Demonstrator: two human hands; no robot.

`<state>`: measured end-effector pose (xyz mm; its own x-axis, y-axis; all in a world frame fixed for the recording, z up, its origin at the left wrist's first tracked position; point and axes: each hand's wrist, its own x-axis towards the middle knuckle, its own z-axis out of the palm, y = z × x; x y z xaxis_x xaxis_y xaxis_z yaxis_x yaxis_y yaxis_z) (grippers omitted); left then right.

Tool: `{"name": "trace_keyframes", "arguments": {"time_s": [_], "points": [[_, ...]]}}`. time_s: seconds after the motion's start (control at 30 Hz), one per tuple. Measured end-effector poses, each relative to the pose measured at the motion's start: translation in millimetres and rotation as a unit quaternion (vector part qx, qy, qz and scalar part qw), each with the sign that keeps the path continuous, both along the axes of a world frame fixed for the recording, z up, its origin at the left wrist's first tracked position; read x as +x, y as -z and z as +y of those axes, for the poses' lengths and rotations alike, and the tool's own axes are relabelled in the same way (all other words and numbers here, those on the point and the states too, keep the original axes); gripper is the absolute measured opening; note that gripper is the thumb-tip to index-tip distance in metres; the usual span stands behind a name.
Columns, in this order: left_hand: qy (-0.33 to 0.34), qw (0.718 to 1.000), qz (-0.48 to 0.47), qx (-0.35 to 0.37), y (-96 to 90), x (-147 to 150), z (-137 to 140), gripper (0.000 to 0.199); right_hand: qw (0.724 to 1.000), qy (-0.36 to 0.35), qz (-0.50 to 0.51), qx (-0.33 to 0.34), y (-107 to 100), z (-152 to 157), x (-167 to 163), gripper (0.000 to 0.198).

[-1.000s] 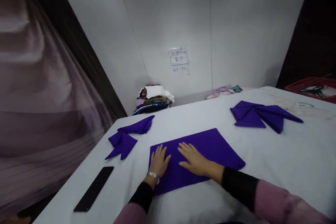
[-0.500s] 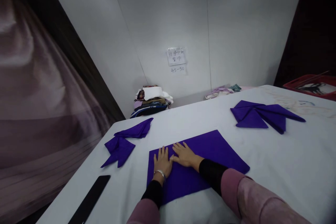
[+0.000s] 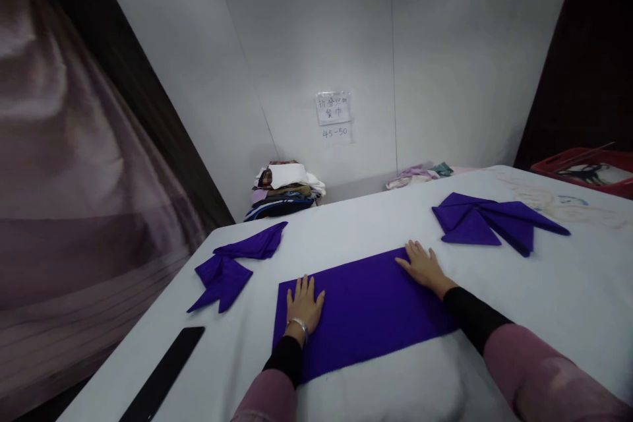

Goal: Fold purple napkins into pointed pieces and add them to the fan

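Observation:
A purple cloth napkin (image 3: 368, 310) lies flat as a rectangle on the white-covered table (image 3: 346, 224). My left hand (image 3: 304, 306) rests flat on its left part, fingers spread; a silver bracelet (image 3: 297, 323) circles that wrist. Over the napkin's far right corner my right hand (image 3: 424, 267) lies flat with its fingers out, hiding part of that corner. One folded purple napkin (image 3: 225, 275) sits to the left, its points spread like wings. To the far right is another folded purple napkin (image 3: 487, 221) of similar shape.
A long black flat object (image 3: 165, 372) lies at the table's left side. Piled clothes (image 3: 287, 191) and more cloth (image 3: 415, 175) stand by the wall. A red basket (image 3: 583, 158) is at the far right, and a pink curtain (image 3: 74, 178) hangs at left.
My right hand has slid right across the napkin, from beside my left hand to the far right corner. My left hand has stayed nearly in place.

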<state>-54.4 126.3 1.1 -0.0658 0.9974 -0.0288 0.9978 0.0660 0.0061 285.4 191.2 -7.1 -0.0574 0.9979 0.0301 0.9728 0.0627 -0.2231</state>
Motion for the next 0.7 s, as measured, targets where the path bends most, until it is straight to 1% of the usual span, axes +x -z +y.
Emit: {"name": "trace_keyframes", "arguments": {"time_s": [0.03,0.1,0.17,0.23,0.3,0.37,0.5,0.57,0.63,0.7], "points": [[0.0,1.0,-0.004,0.0,0.1,0.1,0.3,0.062,1.0,-0.027,0.003,0.016,-3.1,-5.4,-14.5,0.073],[-0.002,1.0,-0.016,-0.005,-0.6,-0.2,0.7,0.063,0.993,-0.114,0.017,0.039,-7.4,-17.8,-49.1,0.075],[-0.003,0.999,-0.036,-0.021,-2.9,-1.2,0.6,0.064,0.98,-0.191,0.037,0.038,-7.7,-30.1,-83.0,0.075],[-0.001,0.997,-0.064,-0.045,-6.9,-1.8,-0.2,0.066,0.97,-0.237,0.046,0.026,-3.9,-39.5,-108.9,0.076],[-0.007,0.995,-0.085,-0.057,-10.6,1.1,-1.5,0.067,0.966,-0.256,0.042,0.016,2.8,-43.8,-124.0,0.076],[-0.012,0.994,-0.096,-0.041,-12.0,10.7,-2.1,0.068,0.964,-0.263,0.031,0.016,10.9,-43.7,-129.8,0.074],[0.072,0.989,-0.126,-0.025,-4.0,46.4,3.9,0.068,0.963,-0.267,0.007,0.033,25.4,-39.2,-127.5,0.069],[0.091,0.986,-0.139,-0.029,2.8,62.1,9.5,0.069,0.963,-0.267,0.001,0.039,30.4,-38.0,-125.2,0.065],[0.094,0.984,-0.148,-0.03,8.5,68.3,14.4,0.071,0.963,-0.267,0.0,0.044,33.4,-37.8,-123.9,0.061],[0.088,0.985,-0.147,-0.023,11.8,62.0,17.0,0.073,0.962,-0.269,-0.002,0.048,34.2,-38.2,-123.7,0.062]]}}
